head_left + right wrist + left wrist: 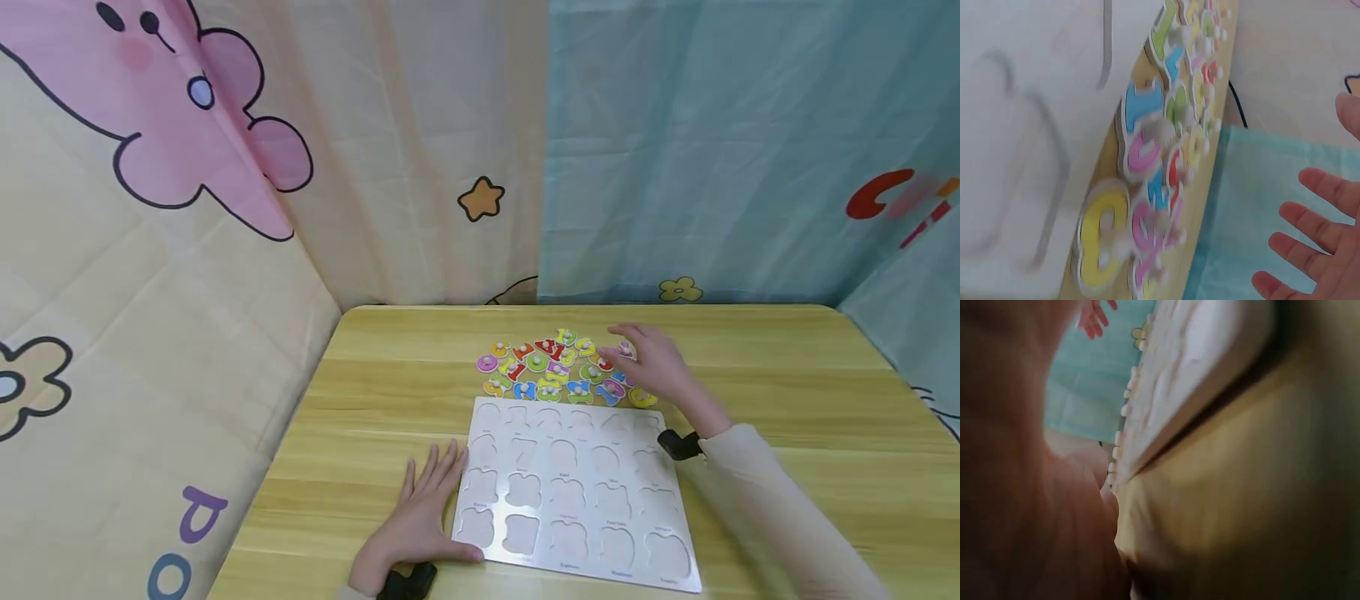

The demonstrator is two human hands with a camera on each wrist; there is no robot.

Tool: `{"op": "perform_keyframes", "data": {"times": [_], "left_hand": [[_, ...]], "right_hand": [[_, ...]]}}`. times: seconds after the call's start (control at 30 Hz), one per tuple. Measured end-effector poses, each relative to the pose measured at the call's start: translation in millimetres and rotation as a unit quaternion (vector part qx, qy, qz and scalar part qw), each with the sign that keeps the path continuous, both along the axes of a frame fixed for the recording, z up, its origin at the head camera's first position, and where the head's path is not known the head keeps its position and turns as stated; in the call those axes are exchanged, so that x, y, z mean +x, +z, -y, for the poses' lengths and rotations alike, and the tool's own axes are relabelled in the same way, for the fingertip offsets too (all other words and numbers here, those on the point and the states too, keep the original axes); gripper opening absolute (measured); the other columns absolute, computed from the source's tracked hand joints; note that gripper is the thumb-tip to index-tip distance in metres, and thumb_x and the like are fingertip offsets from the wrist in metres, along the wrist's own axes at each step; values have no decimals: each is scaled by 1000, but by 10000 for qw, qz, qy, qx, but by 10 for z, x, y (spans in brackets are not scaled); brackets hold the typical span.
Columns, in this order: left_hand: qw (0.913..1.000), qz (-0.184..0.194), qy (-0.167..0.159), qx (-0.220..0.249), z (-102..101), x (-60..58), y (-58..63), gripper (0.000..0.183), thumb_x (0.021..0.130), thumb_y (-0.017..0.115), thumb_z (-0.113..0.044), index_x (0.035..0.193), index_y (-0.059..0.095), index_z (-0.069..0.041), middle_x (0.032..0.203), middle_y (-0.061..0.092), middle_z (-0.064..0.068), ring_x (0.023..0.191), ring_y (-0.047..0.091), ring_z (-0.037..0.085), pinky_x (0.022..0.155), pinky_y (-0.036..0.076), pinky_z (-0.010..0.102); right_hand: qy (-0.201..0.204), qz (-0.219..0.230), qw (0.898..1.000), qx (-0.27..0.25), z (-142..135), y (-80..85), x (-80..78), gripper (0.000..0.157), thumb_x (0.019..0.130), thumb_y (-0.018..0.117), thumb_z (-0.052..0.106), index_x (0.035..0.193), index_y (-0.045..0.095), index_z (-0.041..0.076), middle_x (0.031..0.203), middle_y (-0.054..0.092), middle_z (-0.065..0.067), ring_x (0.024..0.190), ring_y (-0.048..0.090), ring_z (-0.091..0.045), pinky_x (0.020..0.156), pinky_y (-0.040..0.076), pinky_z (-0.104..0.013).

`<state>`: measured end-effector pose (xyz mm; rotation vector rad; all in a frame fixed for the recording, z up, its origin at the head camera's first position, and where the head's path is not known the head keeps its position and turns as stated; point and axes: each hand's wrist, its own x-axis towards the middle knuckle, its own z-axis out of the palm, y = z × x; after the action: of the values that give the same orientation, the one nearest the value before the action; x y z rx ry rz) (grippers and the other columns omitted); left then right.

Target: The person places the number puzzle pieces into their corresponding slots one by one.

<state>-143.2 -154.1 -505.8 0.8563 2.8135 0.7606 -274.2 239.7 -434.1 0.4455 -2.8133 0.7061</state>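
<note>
A white puzzle board (546,460) with rows of number-shaped recesses lies on the table. My left hand (423,517) rests along the board's left edge, its fingers extended and its thumb at the near corner. Beyond the far edge, colourful number pieces (537,362) with small knobs are spread in a cluster. Over the right end of that cluster is my right hand (651,363), fingers spread and holding nothing. In the right wrist view its fingers (1319,222) are apart from the pieces, among them a yellow number piece (1092,240) and a blue-and-pink one (1141,122).
The wooden table (795,375) meets a cream curtain (420,167) and a teal curtain (697,158) at its back edge. Another patterned cloth (172,333) hangs along the left side. Each wrist bears a black camera mount (679,445).
</note>
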Motion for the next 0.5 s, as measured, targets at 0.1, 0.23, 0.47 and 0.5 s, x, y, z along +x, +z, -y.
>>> {"op": "perform_keyframes", "data": {"times": [0.1,0.23,0.47,0.5], "left_hand": [[9997,-150,-30,-197,8,48,-37,128,55,68,-79,153,17,-14,158,8,9,142,-2,36,107,-6,62],[9989,-273,-81,-384,13,66,-56,127,55,64,-82,153,18,-15,158,8,8,141,-1,36,108,-7,60],[9951,-628,-172,-750,35,29,-93,127,58,57,-86,153,16,-14,158,7,8,142,-1,35,109,-4,59],[9947,-672,-180,-761,37,32,-95,126,58,57,-86,153,16,-13,158,8,8,142,0,36,109,-4,60]], "right_hand": [[103,-18,9999,-67,206,-62,-100,52,92,61,37,128,56,0,129,53,-22,116,47,-43,95,36,-61],[180,12,9998,-108,563,-168,-241,47,90,64,36,121,62,1,122,58,-19,112,51,-39,91,41,-58],[428,156,9989,-105,1196,-306,-536,34,88,67,35,105,71,6,100,64,-10,98,55,-30,83,44,-48],[446,148,9989,-50,1271,-327,-569,32,88,68,35,102,72,7,94,64,-7,94,55,-28,79,45,-46]]}}
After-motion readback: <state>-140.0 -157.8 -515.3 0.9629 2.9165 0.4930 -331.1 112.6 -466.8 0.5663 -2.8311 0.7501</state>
